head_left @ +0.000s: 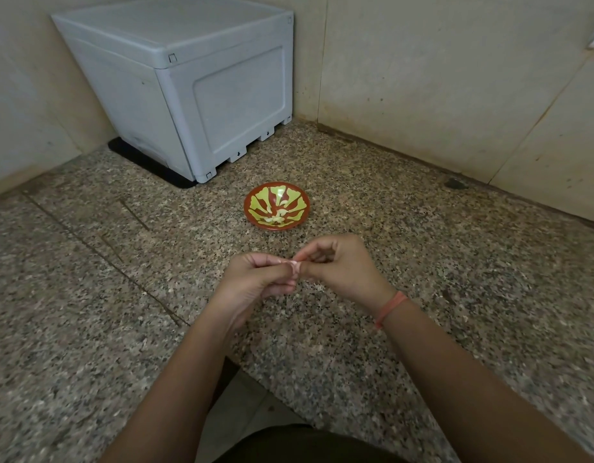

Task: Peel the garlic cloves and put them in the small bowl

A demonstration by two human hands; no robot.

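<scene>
Garlic clove (295,266) mid-peel, pinched between left hand (255,282) and right hand (339,265).
Several peeled cloves already sit in the small bowl (252,202).

Two bare forearms show from elbow to wrist, ending in the left hand (255,279) and right hand (342,265). A thin coral-orange band (390,309) circles the right wrist, at 4 o'clock from that hand. At the frame's 6 o'clock lies a dark olive-brown garment (305,442).

pinkish garlic clove (295,267) mid-air — peeled cloves (278,218) in red-yellow small bowl (255,198)
</scene>
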